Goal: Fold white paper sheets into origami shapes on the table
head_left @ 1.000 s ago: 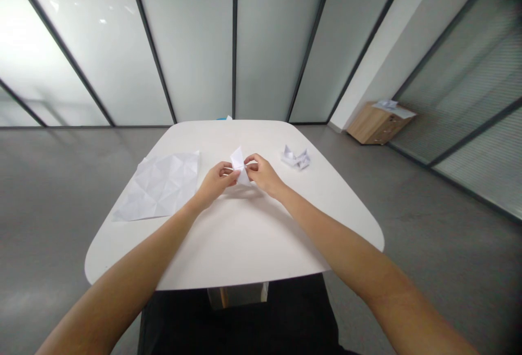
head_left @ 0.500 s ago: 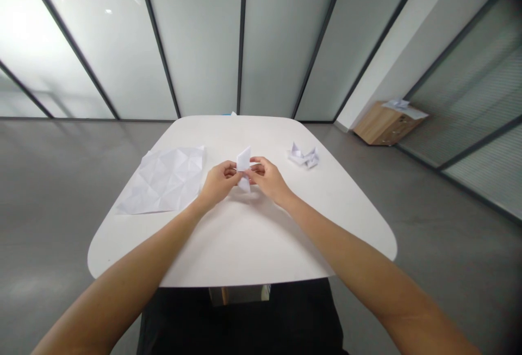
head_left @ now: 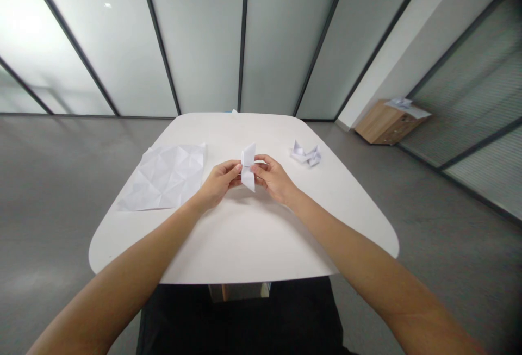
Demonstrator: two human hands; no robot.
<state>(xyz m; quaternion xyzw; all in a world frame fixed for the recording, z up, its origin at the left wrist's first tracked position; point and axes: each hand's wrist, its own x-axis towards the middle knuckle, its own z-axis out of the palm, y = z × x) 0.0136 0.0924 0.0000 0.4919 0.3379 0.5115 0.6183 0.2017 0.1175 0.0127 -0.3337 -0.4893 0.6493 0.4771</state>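
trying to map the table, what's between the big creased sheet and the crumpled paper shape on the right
Head view: the left hand and right hand, pinching a small folded paper between them over the table.

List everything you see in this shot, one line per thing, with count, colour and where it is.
table: one, white, centre, in front of the person
creased sheet: one, white, flat on the table's left side
folded paper model: one, white, on the table's right side
folded paper piece: one, white, pinched between both hands above the table's middle
cabinet: one, light wood, on the floor at right by the wall
loose papers: number unclear, white, on top of the cabinet
glass wall panels: several, frosted with dark frames, behind the table
floor: grey, all around
left hand: one, gripping the piece's left side
right hand: one, gripping its right side
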